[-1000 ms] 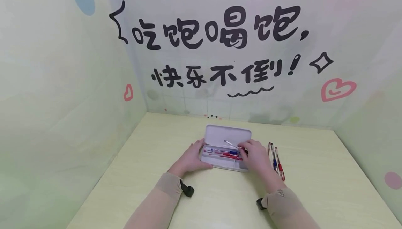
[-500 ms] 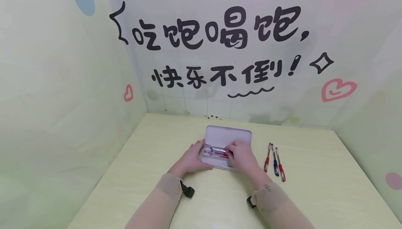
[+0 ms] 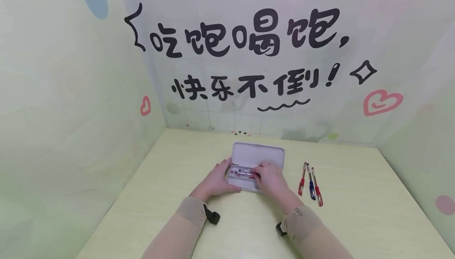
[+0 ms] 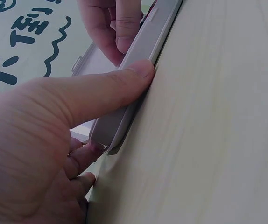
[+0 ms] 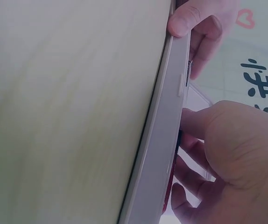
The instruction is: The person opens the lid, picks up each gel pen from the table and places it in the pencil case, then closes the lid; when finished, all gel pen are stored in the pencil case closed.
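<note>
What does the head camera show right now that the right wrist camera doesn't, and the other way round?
Only the head view shows the three pens lying right of the open case, plus both sleeves. Only the right wrist view clearly shows the raised tab on the case's front wall. Both show the left hand gripping the case, the right hand at its opening, the table and some wall lettering.

In the head view, the right hand (image 3: 270, 178) hides the boxed pens' (image 3: 244, 173) right ends; the table's (image 3: 245, 223) near edge is cut off.
</note>
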Demonstrator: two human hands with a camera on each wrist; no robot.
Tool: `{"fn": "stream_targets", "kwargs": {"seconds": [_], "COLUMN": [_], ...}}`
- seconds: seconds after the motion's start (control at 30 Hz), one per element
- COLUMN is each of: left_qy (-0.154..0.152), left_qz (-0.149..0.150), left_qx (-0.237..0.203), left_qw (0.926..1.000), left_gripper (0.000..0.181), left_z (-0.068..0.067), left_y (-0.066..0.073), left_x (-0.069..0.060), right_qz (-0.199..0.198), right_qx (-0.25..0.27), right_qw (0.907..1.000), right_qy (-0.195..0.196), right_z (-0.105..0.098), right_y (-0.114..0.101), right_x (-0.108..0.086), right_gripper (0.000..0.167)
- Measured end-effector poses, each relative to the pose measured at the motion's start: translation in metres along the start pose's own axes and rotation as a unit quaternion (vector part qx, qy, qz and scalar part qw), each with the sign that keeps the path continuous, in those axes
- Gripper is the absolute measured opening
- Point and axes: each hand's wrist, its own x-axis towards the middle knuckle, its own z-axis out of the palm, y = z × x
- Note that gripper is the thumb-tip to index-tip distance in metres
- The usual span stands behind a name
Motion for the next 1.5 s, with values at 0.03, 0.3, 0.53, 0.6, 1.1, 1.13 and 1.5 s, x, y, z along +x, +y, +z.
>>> {"fn": "stream_targets", "kwargs": {"seconds": [0.03,0.3,0.53,0.6,1.1,1.13,1.5], "left_qy": [0.001,0.001,0.002,0.002,0.006,0.006,0.004], "left_qz": [0.001,0.002,0.005,0.004,-0.003,-0.003,0.005], "left_qx": [-0.001,-0.005,-0.007,-0.007,-0.008,-0.009,-0.006], "left_qw": [1.0000,1.0000,1.0000,1.0000,0.9999,0.9999,1.0000], "left_gripper": [0.126,0.126,0.127,0.127,0.129,0.129,0.127], "left_z": [0.000,-0.001,0.001,0.002,0.001,0.001,0.001], "left_y": [0.000,0.003,0.001,0.001,0.001,0.001,0.000], "left_x": [0.000,-0.002,-0.001,0.000,0.000,0.000,0.001], "right_qz": [0.002,0.019,0.045,0.067,0.172,0.173,0.218], "right_qx": [0.002,0.044,0.117,0.128,0.170,0.170,0.191], "right_qw": [1.0000,0.9988,0.9904,0.9878,0.9647,0.9641,0.9497], "right_qy": [0.000,0.013,0.058,0.058,0.104,0.108,0.118], "right_z": [0.000,0.002,-0.005,-0.008,-0.033,-0.034,-0.047], "right_y": [0.000,0.004,0.017,0.023,0.073,0.075,0.104], "right_x": [0.000,-0.003,-0.010,-0.013,-0.042,-0.044,-0.066], "right_gripper": [0.013,0.018,0.036,0.042,0.061,0.061,0.075]}}
